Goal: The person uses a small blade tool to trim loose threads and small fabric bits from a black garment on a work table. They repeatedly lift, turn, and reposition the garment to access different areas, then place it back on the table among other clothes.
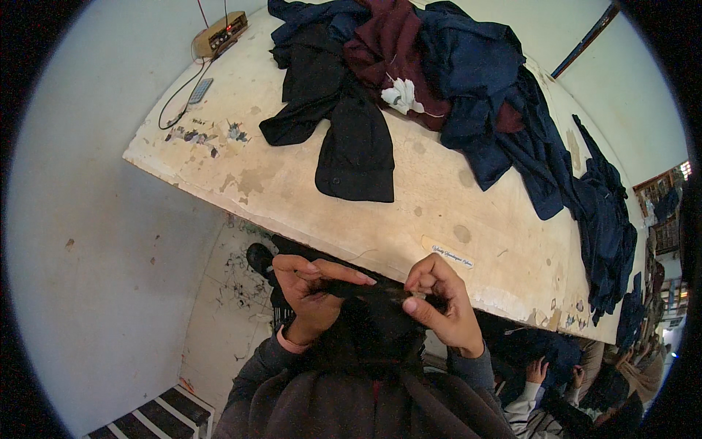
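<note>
Close to my body, in front of the table's near edge, both hands are on a piece of black cloth (371, 311). My left hand (303, 289) grips its left side, the forefinger stretched along the top edge. On the right side, the thumb and forefinger of my right hand (446, 304) pinch the cloth's edge. Whether a small item also sits in that pinch cannot be made out. Beyond my hands lies a black garment (356, 157) with its cuffs toward me. Beside it are a maroon garment (376, 40) with a crumpled white piece (402, 96) on it, and navy garments (472, 66).
The worn, pale table (241, 179) carries a radio (221, 35) with a cable, a remote control (200, 90) and a printed strip (450, 252). More navy cloth (603, 234) hangs over its right side. Another person's hands (537, 371) work at lower right. Thread scraps (238, 282) litter the floor.
</note>
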